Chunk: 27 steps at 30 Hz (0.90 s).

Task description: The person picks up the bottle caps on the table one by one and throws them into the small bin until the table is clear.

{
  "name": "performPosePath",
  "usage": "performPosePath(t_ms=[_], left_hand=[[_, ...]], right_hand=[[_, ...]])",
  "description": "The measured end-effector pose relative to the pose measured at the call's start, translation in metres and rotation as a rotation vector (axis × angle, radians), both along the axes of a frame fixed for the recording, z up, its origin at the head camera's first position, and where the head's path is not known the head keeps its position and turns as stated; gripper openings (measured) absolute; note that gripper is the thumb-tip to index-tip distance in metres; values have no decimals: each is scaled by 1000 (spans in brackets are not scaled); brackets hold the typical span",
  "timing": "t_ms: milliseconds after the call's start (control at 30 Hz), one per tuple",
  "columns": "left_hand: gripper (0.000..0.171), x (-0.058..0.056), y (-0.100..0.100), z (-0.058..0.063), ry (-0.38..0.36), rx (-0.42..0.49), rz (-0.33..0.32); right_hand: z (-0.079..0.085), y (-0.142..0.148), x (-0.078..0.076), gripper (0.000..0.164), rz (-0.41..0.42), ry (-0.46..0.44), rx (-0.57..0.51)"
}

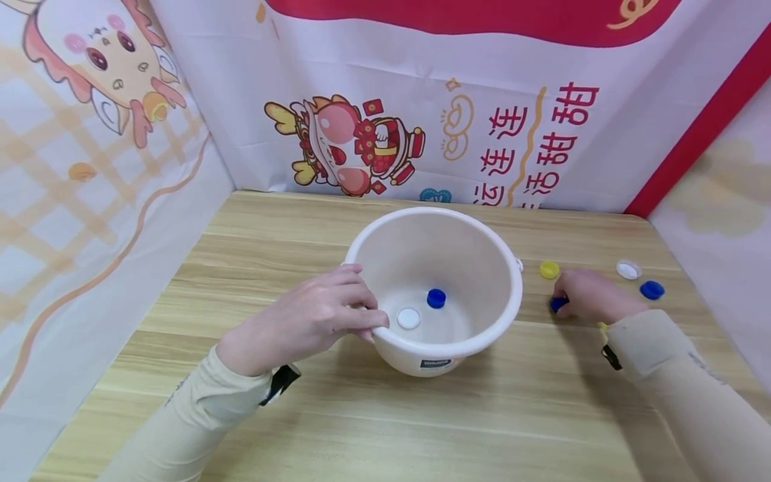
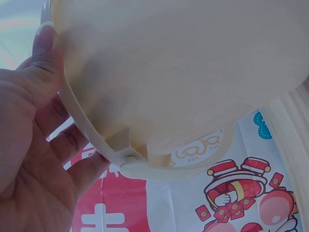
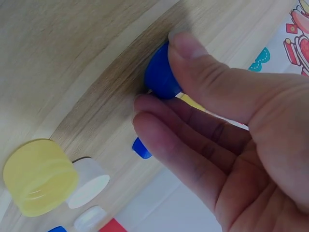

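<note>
My left hand (image 1: 319, 311) grips the near-left rim of a cream plastic bucket (image 1: 430, 345), thumb and fingers on either side of the wall. Inside, on the bottom, lie a blue bottle cap (image 1: 436, 298) and a white disc-like cap (image 1: 408, 318). To the bucket's right, my right hand (image 1: 593, 294) is low at the table and pinches another blue bottle cap (image 3: 161, 75) between thumb and fingers. A yellow cap (image 1: 549, 269) lies just beyond that hand. Farther right are a white cap (image 1: 629, 270) and a blue cap (image 1: 652, 290).
In the right wrist view, a large yellow cap (image 3: 41, 179) and a white cap (image 3: 89, 183) lie on the wooden table (image 1: 271, 415), mostly hidden by the right arm in the head view. Printed cloth (image 1: 241, 80) hangs around the table's back and sides.
</note>
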<state>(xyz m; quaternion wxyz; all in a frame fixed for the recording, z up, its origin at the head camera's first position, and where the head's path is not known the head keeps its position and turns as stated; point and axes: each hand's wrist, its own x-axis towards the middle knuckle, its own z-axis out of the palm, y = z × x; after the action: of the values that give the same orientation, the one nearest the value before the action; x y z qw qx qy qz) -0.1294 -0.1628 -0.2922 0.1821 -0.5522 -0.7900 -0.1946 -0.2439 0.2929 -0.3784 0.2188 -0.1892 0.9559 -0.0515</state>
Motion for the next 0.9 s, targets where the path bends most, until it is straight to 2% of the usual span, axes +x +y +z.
performPosePath(t_ms=[467, 900], left_hand=[[23, 1, 0, 1, -7, -19, 15], [24, 2, 1, 2, 10, -30, 20]], right_hand=[[-3, -2, 1, 12, 21, 41, 6], [3, 0, 2, 14, 49, 31, -4]])
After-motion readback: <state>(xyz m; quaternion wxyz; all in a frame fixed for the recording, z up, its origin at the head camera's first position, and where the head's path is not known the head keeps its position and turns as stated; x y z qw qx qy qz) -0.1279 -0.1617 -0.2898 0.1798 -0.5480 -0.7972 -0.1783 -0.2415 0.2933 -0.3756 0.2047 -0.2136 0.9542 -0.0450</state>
